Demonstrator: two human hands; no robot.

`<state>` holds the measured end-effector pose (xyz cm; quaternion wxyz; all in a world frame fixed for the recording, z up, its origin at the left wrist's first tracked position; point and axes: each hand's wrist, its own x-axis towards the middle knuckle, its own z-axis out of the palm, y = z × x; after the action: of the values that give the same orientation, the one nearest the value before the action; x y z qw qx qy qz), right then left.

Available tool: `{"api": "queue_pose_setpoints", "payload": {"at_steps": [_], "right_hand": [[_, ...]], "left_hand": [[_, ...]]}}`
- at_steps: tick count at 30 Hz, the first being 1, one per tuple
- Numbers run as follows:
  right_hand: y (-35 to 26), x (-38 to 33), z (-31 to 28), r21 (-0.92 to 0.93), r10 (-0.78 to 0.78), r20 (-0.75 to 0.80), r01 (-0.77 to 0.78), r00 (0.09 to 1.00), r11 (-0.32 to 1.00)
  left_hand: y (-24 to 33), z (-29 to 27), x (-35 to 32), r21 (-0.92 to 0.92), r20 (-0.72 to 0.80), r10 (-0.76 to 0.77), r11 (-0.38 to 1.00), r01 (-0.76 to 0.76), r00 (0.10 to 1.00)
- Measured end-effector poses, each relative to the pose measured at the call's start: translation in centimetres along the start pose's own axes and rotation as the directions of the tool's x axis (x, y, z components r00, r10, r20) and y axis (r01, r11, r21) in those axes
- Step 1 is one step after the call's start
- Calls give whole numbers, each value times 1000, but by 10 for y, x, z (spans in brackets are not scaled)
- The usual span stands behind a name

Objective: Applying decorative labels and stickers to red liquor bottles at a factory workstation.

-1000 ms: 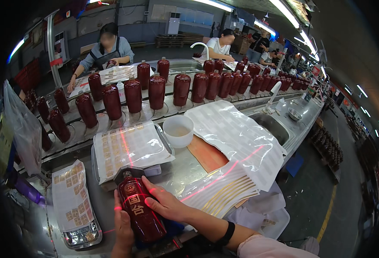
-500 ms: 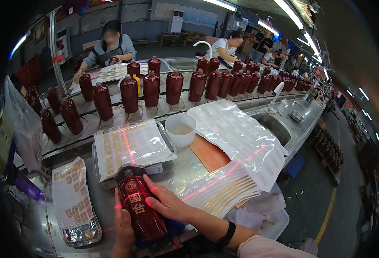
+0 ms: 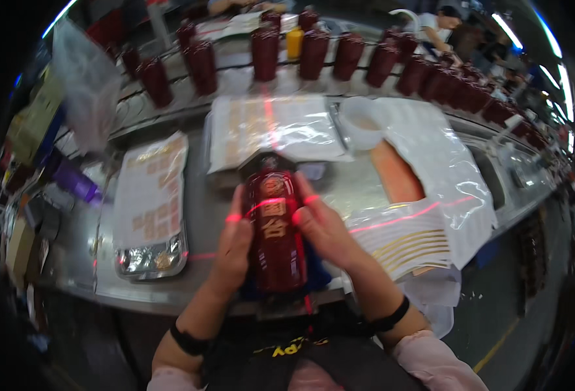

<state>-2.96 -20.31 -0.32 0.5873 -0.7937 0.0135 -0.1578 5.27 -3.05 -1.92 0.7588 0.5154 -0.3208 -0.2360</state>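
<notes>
A dark red glass bottle (image 3: 273, 251) with gold characters on its front lies in front of me, its neck end pointing away toward a dark angular holder (image 3: 266, 160). My left hand (image 3: 234, 247) lies along its left side. From the right, my right hand (image 3: 330, 231) presses against it with the thumb toward the front face. Together my hands hold the bottle between them. Beneath it shows a blue pad (image 3: 317, 277). Red laser lines cross the bottle and my fingers. The picture is somewhat smeared by motion.
Beyond the bottle lies a stack of gold-label sheets (image 3: 278, 130). Another label sheet (image 3: 150, 189) rests on a metal tray (image 3: 183, 251) at left. On the right are a white bowl (image 3: 360, 124), large white sheets (image 3: 424, 130) and gold-striped strips (image 3: 408, 244). Red bottles (image 3: 313, 55) line the far side.
My view has tilted down and swung, so the bottle appears more central and straighter. Both hands remain on its sides; my right hand's fingers now lie more along the right edge.
</notes>
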Motion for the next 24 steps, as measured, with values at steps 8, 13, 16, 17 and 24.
{"api": "queue_pose_setpoints", "payload": {"at_steps": [8,13,16,17,24], "right_hand": [[-12,-2,-1,-9,-11,-25,11,1000,1000],[-15,-2,2,-76,6,-37,-9,999,997],[-13,-1,4,-42,35,-39,-37,999,998],[-12,-1,4,-44,31,-42,-33,999,999],[-15,1,5,-56,41,-45,-43,998,998]], "left_hand": [[10,9,4,10,-56,-47,999,48,997],[13,13,5,-37,-82,-86,996,84,993],[12,12,4,-7,-79,-73,997,73,994],[11,11,4,-16,-76,-67,998,66,995],[7,8,5,4,-82,-65,998,66,995]]}}
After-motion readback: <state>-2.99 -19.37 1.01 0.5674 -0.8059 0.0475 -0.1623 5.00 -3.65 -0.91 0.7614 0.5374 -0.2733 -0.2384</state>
